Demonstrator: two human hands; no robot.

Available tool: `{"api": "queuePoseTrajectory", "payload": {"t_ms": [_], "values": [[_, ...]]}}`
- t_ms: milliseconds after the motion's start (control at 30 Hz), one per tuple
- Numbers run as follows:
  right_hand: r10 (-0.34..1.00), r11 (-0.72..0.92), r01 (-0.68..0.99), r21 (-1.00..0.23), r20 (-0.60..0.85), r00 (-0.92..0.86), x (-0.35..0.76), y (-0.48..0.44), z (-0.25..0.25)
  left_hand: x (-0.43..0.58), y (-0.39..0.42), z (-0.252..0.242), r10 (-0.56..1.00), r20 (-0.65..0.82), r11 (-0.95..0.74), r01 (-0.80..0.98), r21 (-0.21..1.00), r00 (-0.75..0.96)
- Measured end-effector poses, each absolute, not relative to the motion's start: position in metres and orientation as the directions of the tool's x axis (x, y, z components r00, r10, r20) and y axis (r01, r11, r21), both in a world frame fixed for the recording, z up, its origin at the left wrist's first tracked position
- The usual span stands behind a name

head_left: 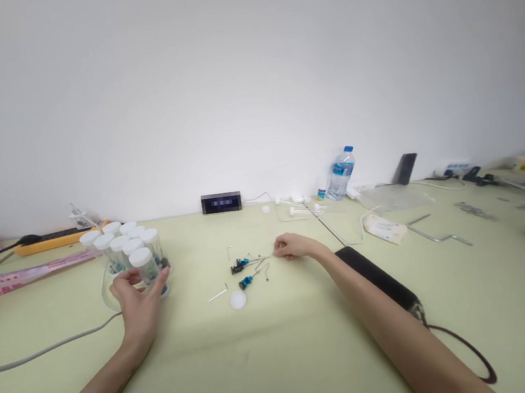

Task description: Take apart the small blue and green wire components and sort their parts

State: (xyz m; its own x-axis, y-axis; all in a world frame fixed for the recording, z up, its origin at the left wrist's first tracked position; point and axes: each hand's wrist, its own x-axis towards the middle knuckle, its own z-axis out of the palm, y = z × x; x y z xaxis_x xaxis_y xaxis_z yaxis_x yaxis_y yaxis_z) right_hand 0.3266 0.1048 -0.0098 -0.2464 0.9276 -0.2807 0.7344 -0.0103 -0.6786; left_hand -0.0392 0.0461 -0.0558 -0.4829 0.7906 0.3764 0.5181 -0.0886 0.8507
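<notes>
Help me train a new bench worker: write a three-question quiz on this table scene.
1. True or false: the left hand touches the cluster of white-capped vials.
2. Which lies nearest the right hand? A. small blue-handled tools B. a pair of scissors C. a mug
3. Fill the gap: the loose white cap lies on the table ___ the two hands.

Key: 1 true; 2 A; 3 between.
</notes>
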Motion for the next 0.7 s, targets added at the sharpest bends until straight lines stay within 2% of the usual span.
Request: {"api": "queuePoseTrajectory", "payload": {"t_ms": [133,267,333,400,433,500,567,633,700], "values": [[0.937,0.007,0.748,-0.664,-0.257,-0.237,0.324,0.104,-0.003,-0.041,0.043,-0.051,0.777,0.451,-0.172,0.541,0.823,-0.439],[0.978,0.069,0.755,-0.652,-0.106,-0.182,0.298,0.087,0.019,-0.035,0.02,-0.044,0.792,0.534,-0.275,0.607,0.746,-0.297],[0.978,0.137,0.728,-0.672,-0.023,-0.206,0.272,0.065,0.032,-0.03,0.006,-0.043,0.845,0.519,-0.325,0.648,0.689,-0.127],[0.936,0.279,0.645,-0.712,0.052,-0.347,0.241,0.034,0.04,-0.023,-0.007,-0.045,0.88,0.464,-0.39,0.706,0.591,0.099],[0.896,0.372,0.614,-0.696,0.098,-0.433,0.226,0.018,0.042,-0.02,-0.013,-0.046,0.874,0.444,-0.436,0.723,0.537,0.197],[0.834,0.521,0.654,-0.549,0.166,-0.525,0.2,-0.01,0.042,-0.012,-0.024,-0.046,0.839,0.424,-0.527,0.707,0.471,0.342],[0.803,0.591,0.704,-0.394,0.204,-0.56,0.185,-0.026,0.039,-0.004,-0.033,-0.043,0.833,0.385,-0.552,0.658,0.512,0.398],[0.786,0.618,0.735,-0.279,0.223,-0.577,0.181,-0.03,0.039,0.002,-0.041,-0.036,0.874,0.26,-0.472,0.588,0.657,0.41],[0.78,0.624,0.743,-0.243,0.254,-0.572,0.186,-0.025,0.044,0.007,-0.045,-0.027,0.889,0.085,-0.311,0.456,0.834,0.45]]}}
